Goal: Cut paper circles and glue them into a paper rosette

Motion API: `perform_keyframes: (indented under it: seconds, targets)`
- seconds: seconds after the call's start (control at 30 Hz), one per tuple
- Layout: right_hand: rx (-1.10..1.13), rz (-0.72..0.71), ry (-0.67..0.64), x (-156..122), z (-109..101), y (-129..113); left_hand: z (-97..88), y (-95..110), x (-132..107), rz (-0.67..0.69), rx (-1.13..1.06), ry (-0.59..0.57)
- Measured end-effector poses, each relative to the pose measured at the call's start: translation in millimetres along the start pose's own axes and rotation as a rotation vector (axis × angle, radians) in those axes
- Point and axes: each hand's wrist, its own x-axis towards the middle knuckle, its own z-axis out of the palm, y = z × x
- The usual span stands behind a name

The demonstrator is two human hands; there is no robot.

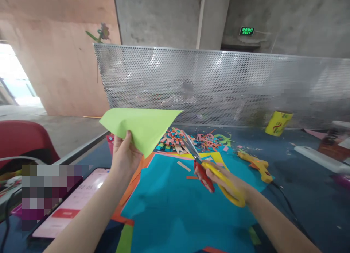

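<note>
My left hand (pixel 126 155) pinches a sheet of light green paper (pixel 144 127) by its lower edge, thumb in front, holding it up above the table. In my right hand (pixel 228 181) is a pair of scissors (pixel 197 158) with one red and one yellow handle. Their blades point up and away to the left, apart from the green paper; they look a little parted. Below both hands lies a large blue paper sheet (pixel 175 205) over orange and yellow sheets. A few narrow paper strips (pixel 184 166) rest on it.
A heap of colourful paper scraps (pixel 209 141) lies behind the sheets. An orange-yellow glue gun (pixel 257 165) with a cord is at right, near a yellow roll (pixel 279 123). A phone (pixel 71 205) stands at left. A perforated metal screen (pixel 175 81) borders the table's back.
</note>
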Motion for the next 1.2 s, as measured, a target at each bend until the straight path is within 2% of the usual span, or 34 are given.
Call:
perform_keyframes:
  seconds: [0.13, 0.27, 0.37, 0.6, 0.67, 0.77, 0.87, 0.97, 1.2]
  targets:
    - [0.093, 0.041, -0.078, -3, 6, 9, -8.2, -26, -5, -0.155, 0.119, -0.090]
    - [0.134, 0.100, -0.020, -1, 4, 11, -14.8, -44, -11, -0.243, 0.241, -0.188]
    - [0.127, 0.100, 0.028, 0, 1, 8, -17.9, -45, -8, -0.173, 0.301, -0.224]
    - [0.149, 0.025, 0.078, -6, -2, 7, -15.2, -24, 1, 0.148, 0.306, -0.249]
    - [0.156, 0.020, 0.060, -7, -1, 6, -14.0, -24, 2, 0.165, 0.255, -0.218]
    - [0.149, 0.039, 0.061, -6, 1, 2, -16.5, -29, 7, 0.091, 0.191, -0.123]
    - [0.120, 0.051, 0.127, -2, 1, 0, -22.1, -31, 16, 0.031, 0.138, 0.012]
    - [0.094, 0.065, 0.199, 1, -4, 1, -24.0, -27, 22, 0.034, 0.094, 0.117]
    - [-0.044, 0.137, 0.260, 2, -6, 12, -11.7, -14, 12, 0.052, 0.037, 0.171]
